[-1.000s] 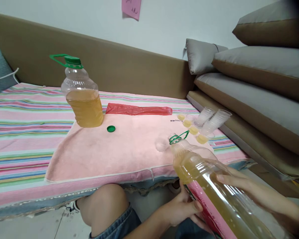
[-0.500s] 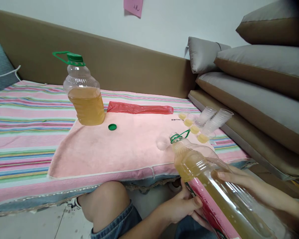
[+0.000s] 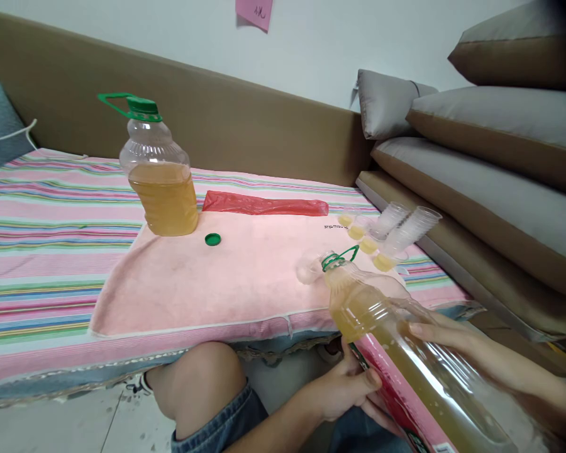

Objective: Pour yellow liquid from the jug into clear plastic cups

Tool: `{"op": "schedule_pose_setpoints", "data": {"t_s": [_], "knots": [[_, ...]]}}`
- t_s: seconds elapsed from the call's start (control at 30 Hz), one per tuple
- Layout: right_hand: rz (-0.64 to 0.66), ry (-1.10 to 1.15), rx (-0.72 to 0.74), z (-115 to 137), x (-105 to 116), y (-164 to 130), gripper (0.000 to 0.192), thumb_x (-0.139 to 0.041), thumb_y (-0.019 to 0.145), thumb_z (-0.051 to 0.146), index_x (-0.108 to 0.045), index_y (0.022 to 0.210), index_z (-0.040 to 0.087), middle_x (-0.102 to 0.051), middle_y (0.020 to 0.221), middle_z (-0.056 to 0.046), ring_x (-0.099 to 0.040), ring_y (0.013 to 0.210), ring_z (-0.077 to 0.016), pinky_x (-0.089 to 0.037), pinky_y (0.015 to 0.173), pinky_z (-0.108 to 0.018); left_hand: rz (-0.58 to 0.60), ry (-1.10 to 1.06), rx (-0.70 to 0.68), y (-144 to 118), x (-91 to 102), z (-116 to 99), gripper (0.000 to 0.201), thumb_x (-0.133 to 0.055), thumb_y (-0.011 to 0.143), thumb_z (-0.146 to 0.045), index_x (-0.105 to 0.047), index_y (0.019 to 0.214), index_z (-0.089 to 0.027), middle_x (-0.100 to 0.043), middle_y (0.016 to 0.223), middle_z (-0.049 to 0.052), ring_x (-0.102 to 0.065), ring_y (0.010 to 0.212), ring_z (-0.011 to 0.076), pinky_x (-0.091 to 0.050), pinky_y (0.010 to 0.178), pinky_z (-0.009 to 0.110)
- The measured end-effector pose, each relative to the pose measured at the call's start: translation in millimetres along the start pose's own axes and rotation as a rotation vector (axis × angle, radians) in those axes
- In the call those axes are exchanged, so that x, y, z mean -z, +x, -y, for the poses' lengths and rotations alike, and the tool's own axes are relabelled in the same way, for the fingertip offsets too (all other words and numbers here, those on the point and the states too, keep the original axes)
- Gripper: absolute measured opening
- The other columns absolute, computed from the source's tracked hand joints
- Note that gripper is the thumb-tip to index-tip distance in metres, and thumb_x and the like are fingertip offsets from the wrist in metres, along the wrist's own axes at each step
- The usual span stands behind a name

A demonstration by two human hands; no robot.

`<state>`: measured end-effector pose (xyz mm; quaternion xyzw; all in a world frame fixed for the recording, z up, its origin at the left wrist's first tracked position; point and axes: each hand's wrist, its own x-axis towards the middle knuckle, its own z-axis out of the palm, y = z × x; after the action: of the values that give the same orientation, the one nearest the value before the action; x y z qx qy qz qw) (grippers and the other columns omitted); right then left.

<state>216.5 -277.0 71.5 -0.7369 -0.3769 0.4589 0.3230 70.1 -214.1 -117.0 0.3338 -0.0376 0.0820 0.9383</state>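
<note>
A large clear bottle (image 3: 382, 327) of yellowish liquid, with a pink-red label and a green ring handle at its uncapped neck, lies tilted between my hands. My left hand (image 3: 353, 390) grips its label side from below. On the far side, my right hand (image 3: 448, 336) rests along the bottle, its fingers partly seen through the plastic. The mouth points at a small clear plastic cup (image 3: 306, 270) on the pink towel (image 3: 217, 289). Several cups (image 3: 368, 244) with a little yellow liquid stand behind, beside two stacks of cups (image 3: 412, 233).
A second big bottle (image 3: 170, 201), capped green and part full, stands at the left. A loose green cap (image 3: 212, 239) lies near it. Behind the towel stretches a red plastic bag (image 3: 264, 204). Grey-brown cushions (image 3: 495, 170) pile up on the right.
The bottle and both hands stay nearly where they were. The view has shifted only very slightly.
</note>
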Motion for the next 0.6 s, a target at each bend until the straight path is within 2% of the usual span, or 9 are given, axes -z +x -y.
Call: {"op": "schedule_pose_setpoints", "data": {"t_s": [0.13,0.23,0.3,0.37,0.47,0.6], "knots": [[0.034,0.021,0.015,2.5,-1.3,-0.6,0.061,-0.062,0.082,0.054,-0.053,0.139,0.033,-0.039,0.157,0.002,-0.033,0.145,-0.0312,-0.027,0.120,-0.044,0.030,-0.014,-0.033,0.0,-2.0,-2.1,0.097,-0.078,0.065,-0.062,-0.027,0.140,-0.028,-0.070,0.100,0.010,-0.069,0.065,0.0153,-0.055,0.058,0.028],[0.010,-0.023,0.024,2.6,-0.6,-0.1,0.059,-0.062,0.081,0.054,-0.057,0.136,0.032,-0.039,0.157,0.002,-0.032,0.145,-0.0313,-0.025,0.120,-0.044,0.035,-0.010,-0.050,-0.3,-3.7,-4.1,0.095,-0.079,0.065,-0.061,-0.028,0.139,-0.029,-0.069,0.107,0.011,-0.069,0.064,0.0145,-0.055,0.057,0.027],[-0.003,-0.046,0.029,2.1,0.0,0.4,0.060,-0.063,0.080,0.055,-0.057,0.136,0.031,-0.040,0.156,0.001,-0.032,0.145,-0.0309,-0.024,0.121,-0.045,0.042,-0.006,-0.055,-0.7,-4.0,-4.8,0.095,-0.078,0.065,-0.061,-0.027,0.139,-0.029,-0.069,0.109,0.012,-0.070,0.064,0.0147,-0.058,0.062,0.033],[-0.001,-0.042,0.019,2.0,0.3,0.5,0.062,-0.063,0.080,0.055,-0.056,0.137,0.031,-0.040,0.157,0.000,-0.031,0.146,-0.0311,-0.025,0.120,-0.045,0.052,-0.003,-0.058,-1.0,-3.5,-4.6,0.095,-0.077,0.065,-0.063,-0.029,0.139,-0.028,-0.069,0.109,0.013,-0.070,0.066,0.0161,-0.059,0.070,0.044],[0.007,-0.045,0.009,2.5,0.6,0.2,0.062,-0.062,0.081,0.055,-0.055,0.138,0.031,-0.036,0.158,0.001,-0.030,0.146,-0.0311,-0.025,0.120,-0.046,0.059,-0.007,-0.064,-1.0,-2.2,-2.9,0.095,-0.077,0.065,-0.064,-0.031,0.139,-0.028,-0.070,0.108,0.013,-0.071,0.068,0.0189,-0.055,0.079,0.059],[0.000,-0.081,0.022,2.0,1.7,-0.2,0.060,-0.061,0.083,0.054,-0.055,0.138,0.031,-0.034,0.159,0.001,-0.026,0.148,-0.0294,-0.018,0.122,-0.046,0.033,0.001,-0.051,-0.6,-2.4,-2.1,0.096,-0.077,0.062,-0.066,-0.032,0.138,-0.029,-0.071,0.103,0.012,-0.070,0.066,0.0190,-0.054,0.077,0.062]]}}
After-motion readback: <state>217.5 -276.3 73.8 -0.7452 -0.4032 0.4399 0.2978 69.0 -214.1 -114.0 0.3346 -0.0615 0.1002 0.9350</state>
